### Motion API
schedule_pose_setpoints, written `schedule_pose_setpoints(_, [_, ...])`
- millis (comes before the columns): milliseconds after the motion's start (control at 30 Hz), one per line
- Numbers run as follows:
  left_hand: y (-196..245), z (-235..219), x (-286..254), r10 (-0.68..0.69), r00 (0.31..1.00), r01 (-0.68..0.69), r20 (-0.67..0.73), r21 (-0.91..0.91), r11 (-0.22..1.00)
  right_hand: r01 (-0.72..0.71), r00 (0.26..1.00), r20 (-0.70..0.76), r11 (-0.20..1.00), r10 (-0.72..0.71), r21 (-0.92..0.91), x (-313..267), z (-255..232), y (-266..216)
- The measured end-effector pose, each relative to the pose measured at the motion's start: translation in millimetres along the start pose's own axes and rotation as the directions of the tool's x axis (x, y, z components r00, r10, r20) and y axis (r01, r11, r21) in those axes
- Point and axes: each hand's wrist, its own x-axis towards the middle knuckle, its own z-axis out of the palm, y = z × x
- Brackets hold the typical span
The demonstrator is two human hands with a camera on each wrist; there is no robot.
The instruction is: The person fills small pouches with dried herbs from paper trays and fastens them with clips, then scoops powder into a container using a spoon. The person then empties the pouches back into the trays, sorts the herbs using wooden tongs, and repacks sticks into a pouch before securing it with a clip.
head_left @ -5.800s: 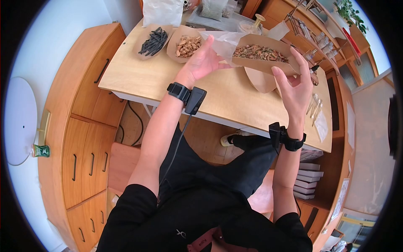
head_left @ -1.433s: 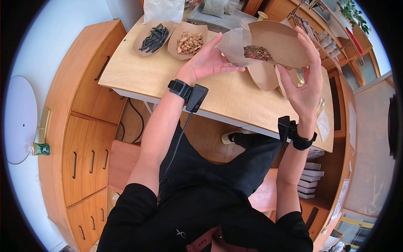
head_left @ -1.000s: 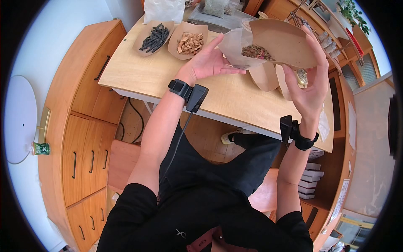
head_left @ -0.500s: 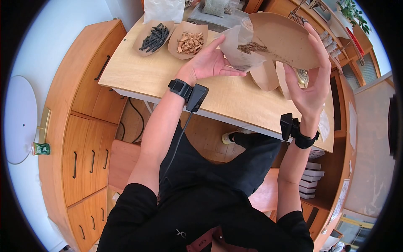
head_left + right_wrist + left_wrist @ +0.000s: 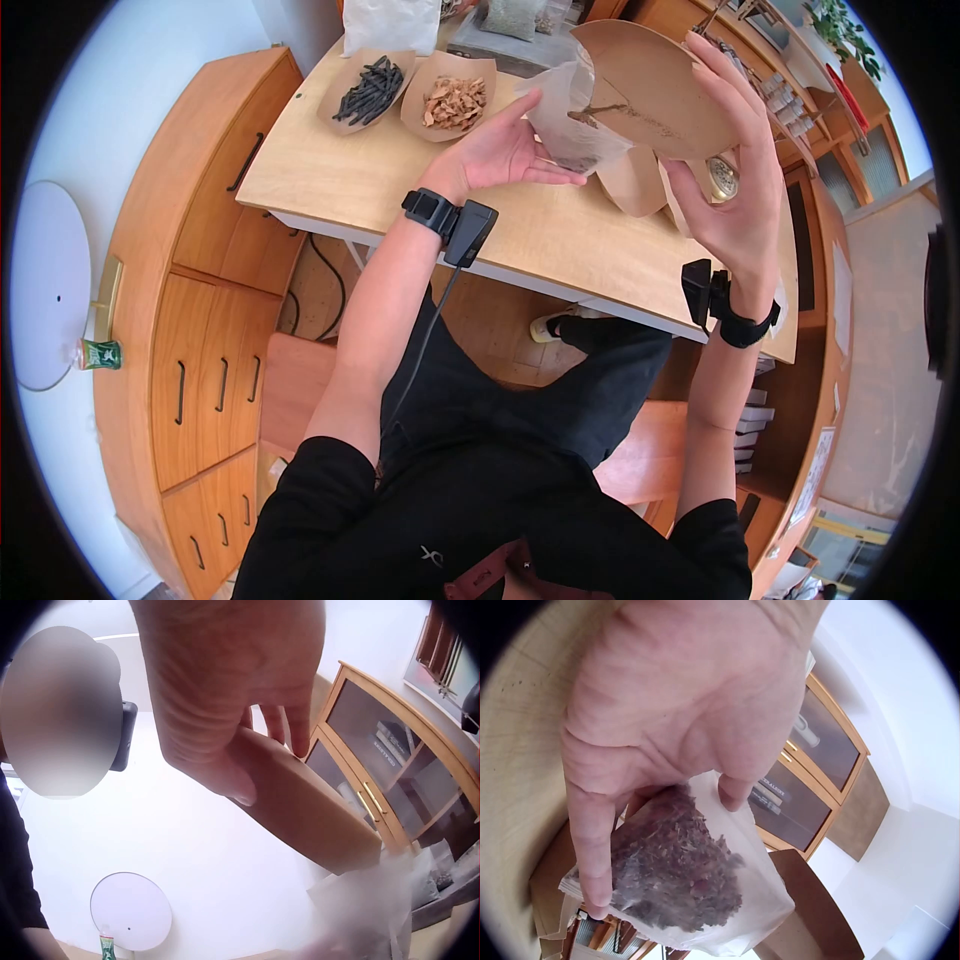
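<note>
My left hand (image 5: pixel 505 150) holds a translucent paper pouch (image 5: pixel 570 130), thumb on one side and fingers on the other. Dried shredded herbs (image 5: pixel 682 862) with reddish bits fill its lower part in the left wrist view. My right hand (image 5: pixel 742 190) grips a brown kraft paper tray (image 5: pixel 655 85) by its far end, thumb below and fingers over the rim. The tray is steeply tilted, its lower end at the pouch's mouth. Only a thin trail of herb crumbs (image 5: pixel 640 118) lies along its bottom.
One paper tray holds dark sticks (image 5: pixel 368 95), another pale brown shavings (image 5: pixel 452 105). More paper trays (image 5: pixel 632 185) and a round brass-coloured item (image 5: pixel 722 178) lie under the raised tray. A white bag (image 5: pixel 390 25) and a herb-filled bag (image 5: pixel 510 18) stand at the back.
My right hand has raised and tilted the tray further toward the pouch. The herb pile in the tray has shrunk to a thin trail, sliding into the pouch. My left hand stays nearly in place.
</note>
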Motion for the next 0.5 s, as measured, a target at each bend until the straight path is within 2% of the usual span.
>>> schedule_pose_setpoints(100, [0.2, -1.8, 1.2, -0.007, 1.000, 0.007, 0.002, -0.037, 0.999, 0.001, 1.000, -0.009, 1.000, -0.002, -0.031, 2.3, -1.0, -0.2])
schedule_pose_setpoints(167, [0.4, -1.7, 0.6, -0.009, 1.000, 0.009, 0.020, -0.027, 1.000, 0.135, 0.990, 0.081, 0.958, -0.118, -0.255, 5.4, -2.2, -1.8])
schedule_pose_setpoints(300, [-0.5, -1.4, -1.4, -0.002, 1.000, 0.002, -0.007, -0.022, 1.000, 0.099, 0.995, 0.001, 0.987, -0.100, -0.123, 5.7, -5.1, 2.9])
schedule_pose_setpoints(367, [0.6, -1.3, 1.4, -0.022, 1.000, 0.022, -0.006, -0.049, 0.999, 0.143, 0.988, 0.095, 0.958, -0.122, -0.250, 6.8, -4.0, 1.2])
schedule_pose_setpoints(400, [0.4, -1.0, 3.0, -0.025, 1.000, 0.025, -0.002, -0.048, 0.999, 0.141, 0.988, 0.094, 0.957, -0.120, -0.254, 6.1, -5.0, 0.3])
schedule_pose_setpoints(467, [0.0, -0.5, 0.0, -0.018, 1.000, 0.017, -0.026, -0.036, 0.999, -0.046, 0.997, 0.053, 0.998, 0.048, -0.046, 5.2, -4.6, -2.6])
schedule_pose_setpoints(500, [0.0, -1.0, -1.3, -0.019, 0.999, 0.018, -0.029, -0.036, 0.999, -0.047, 0.997, 0.052, 0.998, 0.049, -0.043, 5.7, -4.2, -2.0])
